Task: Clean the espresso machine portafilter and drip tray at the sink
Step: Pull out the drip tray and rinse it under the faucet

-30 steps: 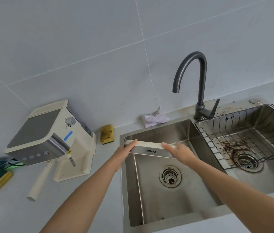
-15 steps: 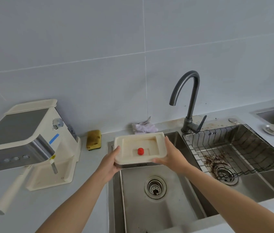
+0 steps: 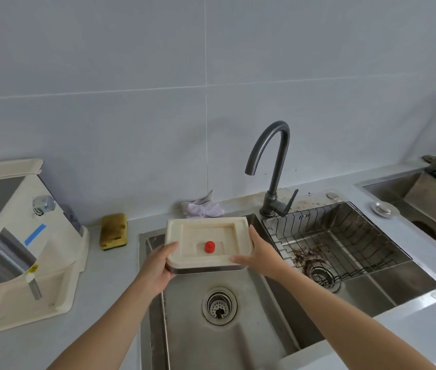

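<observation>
The left hand (image 3: 158,265) and the right hand (image 3: 258,256) are seen clamped on opposite ends of the cream drip tray (image 3: 208,233), with thumbs laid on its top rim and fingers tucked beneath or along its sides. The tray is held roughly level above the back of the left sink basin (image 3: 251,337), over the drain strainer (image 3: 219,305). A red plug (image 3: 209,247) is seated in a shallow recess near the tray's front, and a metal strip is glimpsed under the front edge.

The dark gooseneck faucet (image 3: 273,166) is mounted just behind and to the right, and a crumpled pale cloth (image 3: 202,209) is partly hidden behind the tray. A stained yellow sponge (image 3: 114,231) is laid on the counter between the sink and the espresso machine (image 3: 51,263), which is cut off by the left edge and marked with a strip of blue tape (image 3: 35,234). A wire basket (image 3: 345,236) is set in the right basin, above dark residue. A small marking on the basket's back rim is too small to be read.
</observation>
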Motion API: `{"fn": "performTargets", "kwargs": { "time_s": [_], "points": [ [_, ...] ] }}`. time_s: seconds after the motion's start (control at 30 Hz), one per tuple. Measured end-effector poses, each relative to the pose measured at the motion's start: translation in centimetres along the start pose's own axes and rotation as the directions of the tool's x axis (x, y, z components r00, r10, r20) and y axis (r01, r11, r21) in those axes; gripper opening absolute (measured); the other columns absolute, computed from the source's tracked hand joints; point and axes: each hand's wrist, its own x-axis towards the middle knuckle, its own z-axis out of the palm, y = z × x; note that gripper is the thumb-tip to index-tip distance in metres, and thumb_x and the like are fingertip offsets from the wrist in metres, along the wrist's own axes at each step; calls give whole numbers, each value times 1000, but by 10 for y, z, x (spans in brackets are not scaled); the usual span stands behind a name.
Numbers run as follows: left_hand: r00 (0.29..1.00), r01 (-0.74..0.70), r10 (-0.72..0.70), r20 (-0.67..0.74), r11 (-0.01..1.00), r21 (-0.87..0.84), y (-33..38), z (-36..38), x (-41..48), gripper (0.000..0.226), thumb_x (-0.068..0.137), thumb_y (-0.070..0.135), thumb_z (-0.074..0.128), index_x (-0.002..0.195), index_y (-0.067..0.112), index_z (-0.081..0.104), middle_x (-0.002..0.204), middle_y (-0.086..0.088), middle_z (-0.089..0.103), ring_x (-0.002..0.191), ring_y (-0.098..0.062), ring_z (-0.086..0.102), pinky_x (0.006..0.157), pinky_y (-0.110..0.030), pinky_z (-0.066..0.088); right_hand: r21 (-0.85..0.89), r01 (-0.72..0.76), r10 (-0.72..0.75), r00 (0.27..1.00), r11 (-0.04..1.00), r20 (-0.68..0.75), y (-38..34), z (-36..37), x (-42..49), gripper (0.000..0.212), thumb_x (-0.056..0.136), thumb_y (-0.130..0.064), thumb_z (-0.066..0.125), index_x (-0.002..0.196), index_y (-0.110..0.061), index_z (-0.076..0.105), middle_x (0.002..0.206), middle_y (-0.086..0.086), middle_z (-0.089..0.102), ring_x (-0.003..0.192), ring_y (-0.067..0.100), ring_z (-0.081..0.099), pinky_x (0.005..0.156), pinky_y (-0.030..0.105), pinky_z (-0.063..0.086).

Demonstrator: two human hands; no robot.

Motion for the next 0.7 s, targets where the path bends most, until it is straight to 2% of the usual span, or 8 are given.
{"fn": "performTargets", "kwargs": {
  "time_s": [0.07, 0.17, 0.27, 0.37, 0.43, 0.53, 0.63, 0.7],
  "points": [
    [1000, -11, 10, -13, 1000, -27, -4, 9, 4, 11, 90, 9, 52, 101, 10, 55, 104, -12, 61, 95, -25, 59, 70, -34, 50, 1, -62, 62, 998, 998, -10, 8, -13, 6, 89, 82, -43, 64, 148, -12, 13, 140, 1, 45, 121, 16, 47, 91, 19, 38],
    [999, -41, 39, -32, 997, -63, -10, 22, 11, 11, 91, 8, 50, 100, 10, 54, 103, -12, 61, 94, -24, 58, 75, -36, 49, 107, -135, 141, 988, 985, -58, 23, -43, 19, 72, 92, -47, 45, 147, -10, 19, 150, 8, 33, 137, 23, 34, 108, 34, 29],
    [995, -72, 66, -68, 993, -90, -19, 37, 18, 21, 92, 10, 49, 113, 7, 51, 106, -13, 61, 93, -24, 58, 74, -36, 48, 204, -207, 232, 967, 957, -109, 38, -82, 40, 62, 97, -47, 32, 143, -7, 27, 148, 11, 36, 136, 26, 33, 109, 37, 27],
    [989, -102, 88, -121, 987, -121, -29, 53, 25, 33, 92, 10, 49, 125, 6, 47, 105, -12, 62, 94, -24, 59, 72, -36, 48, 313, -295, 344, 932, 903, -113, 52, -121, 68, 60, 97, -48, 29, 138, -5, 37, 138, 17, 46, 123, 29, 45, 99, 37, 35],
    [983, -120, 99, -156, 984, -132, -34, 63, 28, 37, 92, 10, 49, 129, 6, 45, 107, -12, 62, 94, -24, 59, 71, -37, 48, 481, -366, 444, 894, 796, -55, 60, -144, 86, 65, 95, -50, 32, 140, -4, 33, 135, 21, 45, 119, 32, 48, 96, 38, 39],
    [976, -132, 99, -192, 977, -166, -41, 77, 29, 42, 92, 10, 49, 133, 5, 44, 122, -17, 57, 98, -25, 58, 75, -37, 48, 721, -438, 496, 855, 537, 150, 73, -165, 107, 76, 94, -52, 37, 146, -3, 13, 148, 29, 24, 133, 41, 34, 109, 44, 31],
    [973, -141, 106, -206, 976, -166, -43, 85, 27, 42, 92, 10, 49, 134, 6, 44, 121, -17, 59, 101, -26, 58, 75, -37, 48, 779, -479, 494, 831, 405, 254, 78, -175, 120, 83, 92, -53, 41, 147, -5, 2, 152, 28, 11, 137, 42, 26, 109, 45, 29],
    [971, -151, 119, -207, 978, -146, -42, 89, 25, 40, 92, 10, 48, 132, 7, 46, 111, -13, 63, 97, -25, 59, 74, -37, 48, 807, -489, 480, 823, 330, 302, 78, -178, 128, 83, 92, -50, 43, 148, -6, 1, 152, 27, 13, 135, 41, 31, 96, 44, 38]
  ]
}}
